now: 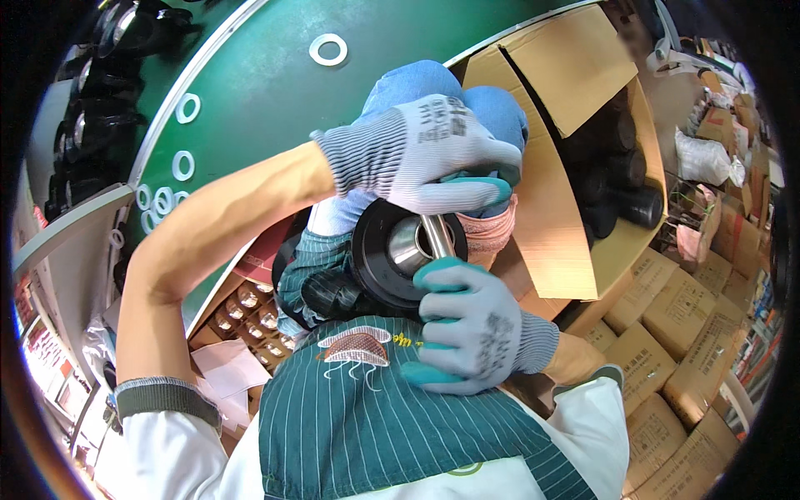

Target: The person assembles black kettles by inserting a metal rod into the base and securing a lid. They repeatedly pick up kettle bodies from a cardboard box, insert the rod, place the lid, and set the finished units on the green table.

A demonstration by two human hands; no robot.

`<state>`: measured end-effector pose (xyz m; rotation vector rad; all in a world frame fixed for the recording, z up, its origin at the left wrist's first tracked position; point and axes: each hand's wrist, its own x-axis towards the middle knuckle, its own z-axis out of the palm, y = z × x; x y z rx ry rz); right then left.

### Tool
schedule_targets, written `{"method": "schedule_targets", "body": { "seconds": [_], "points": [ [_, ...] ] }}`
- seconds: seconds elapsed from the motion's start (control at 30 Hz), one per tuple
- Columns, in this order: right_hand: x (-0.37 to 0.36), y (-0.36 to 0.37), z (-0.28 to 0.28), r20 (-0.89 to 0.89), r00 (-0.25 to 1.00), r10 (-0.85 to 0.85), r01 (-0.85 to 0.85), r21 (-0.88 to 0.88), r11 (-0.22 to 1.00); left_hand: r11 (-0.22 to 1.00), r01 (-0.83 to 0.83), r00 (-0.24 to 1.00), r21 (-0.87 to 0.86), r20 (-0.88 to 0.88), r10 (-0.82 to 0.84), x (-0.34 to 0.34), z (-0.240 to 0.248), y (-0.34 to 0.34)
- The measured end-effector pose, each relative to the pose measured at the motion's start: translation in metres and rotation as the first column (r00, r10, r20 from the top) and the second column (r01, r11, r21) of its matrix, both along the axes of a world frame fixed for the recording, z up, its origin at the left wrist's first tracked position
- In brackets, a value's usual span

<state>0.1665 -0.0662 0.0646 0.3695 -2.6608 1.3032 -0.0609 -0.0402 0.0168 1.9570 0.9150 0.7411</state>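
Note:
A black round part with a shiny metal hub lies in my lap. A short silver rod crosses over the hub. My left hand, in a grey and teal glove, is closed round the far end of the rod; its fingertips are partly hidden. My right hand, gloved the same way, is closed at the rod's near end, with the thumb and fingers curled against the black part's right edge. The hands hide both ends of the rod.
Several white rings lie on the green tabletop. To the right stands an open cardboard box with black cylinders. Stacked cartons fill the right side. Black parts line the far left, and a divided box with metal pieces sits lower left.

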Motion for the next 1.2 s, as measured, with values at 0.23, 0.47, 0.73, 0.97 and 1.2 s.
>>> {"method": "schedule_targets", "body": {
  "seconds": [0.23, 0.47, 0.73, 0.97, 1.2],
  "points": [
    [-0.072, -0.045, -0.008, -0.076, 0.994, -0.077, 0.062, -0.184, 0.981, 0.973, 0.144, 0.947, 0.179, 0.259, -0.188, 0.04, -0.029, 0.032],
    [-0.073, -0.031, 0.012, -0.03, 0.999, 0.036, -0.034, 0.077, 0.996, 0.992, 0.121, 0.99, 0.026, 0.066, -0.123, 0.019, -0.019, 0.026],
    [0.029, -0.023, -0.027, 0.156, 0.627, -0.763, 0.765, -0.309, 0.565, 0.404, -0.759, 0.404, -0.51, 0.118, 0.907, -0.132, -0.078, -0.081],
    [0.03, -0.033, -0.061, 0.215, 0.697, -0.684, 0.716, -0.175, 0.675, 0.062, -0.991, -0.01, 0.117, -0.532, 0.847, -0.186, -0.124, -0.215],
    [0.029, -0.028, -0.025, 0.145, 0.7, -0.699, 0.713, -0.113, 0.691, 0.045, -0.977, -0.112, 0.21, -0.68, 0.724, -0.183, -0.117, -0.222]
  ]
}}
